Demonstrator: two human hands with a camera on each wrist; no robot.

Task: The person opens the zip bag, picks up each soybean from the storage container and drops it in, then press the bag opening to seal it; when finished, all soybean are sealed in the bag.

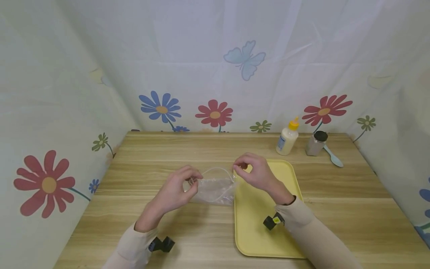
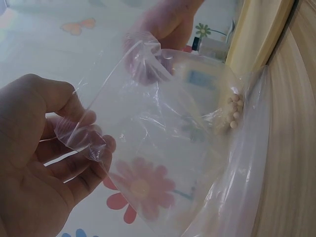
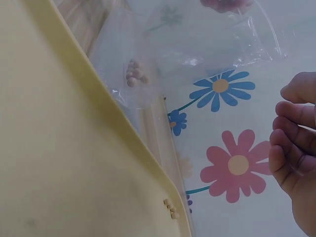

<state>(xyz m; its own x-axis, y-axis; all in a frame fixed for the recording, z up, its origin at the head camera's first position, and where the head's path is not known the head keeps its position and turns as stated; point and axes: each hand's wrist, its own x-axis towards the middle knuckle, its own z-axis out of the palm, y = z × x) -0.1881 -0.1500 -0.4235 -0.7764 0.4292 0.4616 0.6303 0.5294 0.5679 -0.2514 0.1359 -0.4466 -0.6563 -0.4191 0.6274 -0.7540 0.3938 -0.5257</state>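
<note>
Clear plastic bag (image 1: 215,191), upright beside the left edge of the yellow tray (image 1: 250,241).
Pale beads (image 3: 134,75) seem to sit low in the bag; the left hand (image 1: 173,190), left of the tray, pinches its film, while the right hand (image 1: 258,173), over the tray's far-left part, has fingertips close together, whether on film I cannot tell. Best keep the film taut and level, clear of the loose balls (image 3: 171,209) on the tray.

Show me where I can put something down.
The table is bare left of the left hand and right of the yellow tray, nearer than the spoon. It's crowded around the plastic bag and by bottle and jar.
</note>
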